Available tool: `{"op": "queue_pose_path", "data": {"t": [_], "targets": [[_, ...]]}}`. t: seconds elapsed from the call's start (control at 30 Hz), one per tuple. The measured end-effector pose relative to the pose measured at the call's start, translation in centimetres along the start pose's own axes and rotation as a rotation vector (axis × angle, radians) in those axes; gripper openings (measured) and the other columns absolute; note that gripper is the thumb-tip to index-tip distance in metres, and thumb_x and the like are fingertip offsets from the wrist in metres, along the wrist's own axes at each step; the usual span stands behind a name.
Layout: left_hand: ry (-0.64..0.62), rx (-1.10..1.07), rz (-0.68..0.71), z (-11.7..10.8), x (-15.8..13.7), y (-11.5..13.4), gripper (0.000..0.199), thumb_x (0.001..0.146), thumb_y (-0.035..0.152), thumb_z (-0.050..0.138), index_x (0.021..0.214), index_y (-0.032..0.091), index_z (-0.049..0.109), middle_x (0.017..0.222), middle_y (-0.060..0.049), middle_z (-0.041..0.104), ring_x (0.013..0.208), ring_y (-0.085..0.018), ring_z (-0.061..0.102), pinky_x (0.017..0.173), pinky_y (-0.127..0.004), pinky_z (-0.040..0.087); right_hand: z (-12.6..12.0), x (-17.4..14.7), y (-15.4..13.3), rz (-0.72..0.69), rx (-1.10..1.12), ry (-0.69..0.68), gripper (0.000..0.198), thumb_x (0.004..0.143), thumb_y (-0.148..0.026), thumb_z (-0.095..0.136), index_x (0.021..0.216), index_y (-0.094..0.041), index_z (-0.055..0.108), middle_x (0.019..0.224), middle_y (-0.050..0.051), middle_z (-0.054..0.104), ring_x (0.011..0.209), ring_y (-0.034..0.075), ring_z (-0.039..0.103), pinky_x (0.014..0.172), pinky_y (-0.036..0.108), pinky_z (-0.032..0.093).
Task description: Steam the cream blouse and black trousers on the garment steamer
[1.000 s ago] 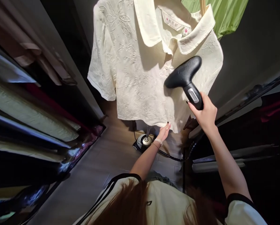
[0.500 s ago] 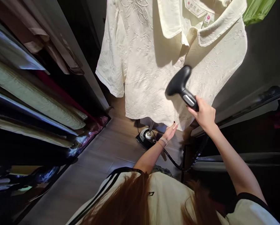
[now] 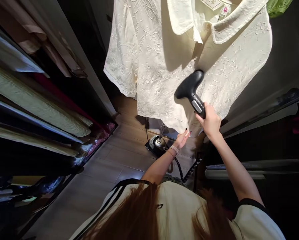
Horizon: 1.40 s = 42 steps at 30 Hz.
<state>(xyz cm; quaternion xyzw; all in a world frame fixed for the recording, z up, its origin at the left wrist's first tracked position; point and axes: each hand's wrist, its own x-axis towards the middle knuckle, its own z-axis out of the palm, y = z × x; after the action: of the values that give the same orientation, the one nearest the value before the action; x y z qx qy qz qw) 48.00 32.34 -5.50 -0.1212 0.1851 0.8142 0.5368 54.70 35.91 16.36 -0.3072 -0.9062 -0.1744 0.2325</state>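
Note:
A cream embroidered blouse (image 3: 154, 86) with a collar and a neck label hangs in front of me. My right hand (image 3: 211, 121) is wrapped round the handle of a black garment steamer head (image 3: 191, 85), which lies against the lower front of the blouse. Below it, my left hand (image 3: 181, 138) pinches the bottom hem of the blouse between thumb and fingers. The steamer's base (image 3: 157, 144) with its metal pole stands on the floor behind my left wrist, and a dark hose (image 3: 181, 170) loops beside it.
Hanging clothes (image 3: 39, 103) fill a rack along the left. A green garment (image 3: 278, 8) shows at the top right. Dark shelving or a rail with pale folded cloth (image 3: 239, 174) runs along the right. Wooden flooring (image 3: 99, 170) lies between.
My right hand and the steamer head have shifted slightly left along the blouse. The blouse's hem is drawn a little closer, and the hose has swung left. My left hand stays at the hem.

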Motion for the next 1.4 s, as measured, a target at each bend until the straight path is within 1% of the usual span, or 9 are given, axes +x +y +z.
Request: {"op": "queue_pose_path", "data": {"t": [0.13,0.23,0.33,0.5,0.63,0.8,0.93,1.2,1.4], "targets": [[0.029,0.078,-0.017,-0.4,-0.2,0.3,0.011,0.082,0.003,0.076,0.086,0.011,0.069,0.087,-0.005,0.073,0.074,-0.009,0.068,0.078,-0.023,0.058,0.0,-0.6,-0.8,-0.069,-0.022,-0.090,0.049,0.098,-0.040,0.058,0.141,-0.017,0.053,0.107,0.011,0.068,0.088,0.024,0.064,0.057,0.031,0.034],[0.058,0.131,-0.023,-0.7,-0.2,0.4,0.019,0.075,0.005,0.083,0.083,0.011,0.067,0.080,-0.003,0.070,0.062,-0.006,0.062,0.060,-0.017,0.050,0.1,-1.3,-1.0,0.004,-0.023,-0.069,0.052,0.100,-0.040,0.054,0.145,-0.013,0.049,0.109,0.013,0.068,0.090,0.024,0.064,0.058,0.031,0.035],[0.076,0.158,-0.018,-0.9,-0.2,0.1,0.024,0.072,0.002,0.084,0.077,0.012,0.064,0.071,0.000,0.067,0.054,-0.003,0.056,0.054,-0.015,0.045,0.3,-2.4,-0.6,-0.057,-0.025,-0.118,0.048,0.100,-0.040,0.054,0.142,-0.015,0.052,0.107,0.011,0.068,0.088,0.024,0.064,0.057,0.031,0.034],[0.057,0.157,-0.029,-1.0,-0.1,-0.7,0.017,0.078,-0.002,0.076,0.080,0.011,0.066,0.082,-0.006,0.073,0.072,-0.009,0.069,0.074,-0.018,0.056,0.4,-4.4,0.3,-0.017,-0.066,-0.115,0.051,0.102,-0.040,0.051,0.143,-0.010,0.051,0.106,0.012,0.069,0.091,0.024,0.064,0.060,0.032,0.037],[0.044,0.142,-0.051,-1.1,-0.1,-1.0,0.015,0.081,-0.005,0.070,0.085,0.010,0.069,0.091,-0.011,0.076,0.087,-0.014,0.074,0.095,-0.027,0.057,0.2,-5.4,0.8,-0.130,-0.079,-0.215,0.044,0.100,-0.039,0.055,0.136,-0.013,0.057,0.102,0.010,0.070,0.086,0.022,0.064,0.060,0.032,0.038],[0.058,0.107,-0.049,-1.4,-0.2,-0.9,0.015,0.080,-0.006,0.070,0.081,0.009,0.068,0.086,-0.012,0.076,0.093,-0.018,0.075,0.102,-0.032,0.056,0.3,-5.9,1.6,-0.055,-0.114,-0.107,0.051,0.100,-0.041,0.055,0.141,-0.011,0.052,0.107,0.013,0.070,0.088,0.023,0.064,0.061,0.032,0.039],[0.076,0.084,-0.037,-1.6,-0.5,-0.9,0.015,0.081,-0.006,0.070,0.083,0.009,0.068,0.092,-0.012,0.076,0.099,-0.018,0.074,0.104,-0.033,0.056,-0.6,-5.6,1.9,-0.137,-0.113,-0.138,0.049,0.096,-0.039,0.060,0.138,-0.013,0.056,0.101,0.012,0.070,0.083,0.024,0.062,0.060,0.032,0.038],[0.107,0.094,-0.034,-1.4,-1.0,-1.1,0.017,0.085,-0.004,0.067,0.080,0.011,0.063,0.096,-0.014,0.074,0.109,-0.021,0.070,0.109,-0.034,0.052,-6.7,0.0,2.7,0.135,-0.045,0.288,0.059,0.099,-0.056,0.046,0.141,-0.014,0.050,0.106,0.015,0.066,0.088,0.028,0.064,0.066,0.033,0.045],[0.104,0.105,-0.026,-1.2,-1.4,-0.4,0.015,0.088,-0.004,0.064,0.082,0.010,0.063,0.091,-0.011,0.073,0.104,-0.018,0.070,0.111,-0.034,0.050,-3.7,-2.6,1.4,0.213,0.067,0.246,0.058,0.098,-0.052,0.048,0.140,-0.013,0.051,0.109,0.016,0.067,0.090,0.029,0.067,0.067,0.034,0.049]]}}
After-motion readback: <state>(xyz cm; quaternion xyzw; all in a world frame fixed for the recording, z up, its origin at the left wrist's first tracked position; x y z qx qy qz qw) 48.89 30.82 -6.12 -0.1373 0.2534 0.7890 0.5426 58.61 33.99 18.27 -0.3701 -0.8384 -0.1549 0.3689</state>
